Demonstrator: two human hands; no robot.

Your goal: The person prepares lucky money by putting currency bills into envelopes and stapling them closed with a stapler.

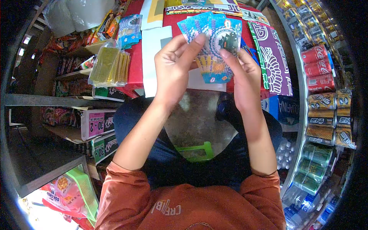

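Blue notes (213, 50) left of STING cans (321, 109)

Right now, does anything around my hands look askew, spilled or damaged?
Nothing spilled or damaged stands out. The blue printed papers are fanned between your left hand and right hand, which looks like ordinary handling.

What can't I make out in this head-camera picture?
Head view:
Blue notes: overlap hides their exact count.
Left hand and right hand: fingers partly hidden behind the notes.
Green plastic piece: legs hide part.
Gold cans: top edge cuts some off.
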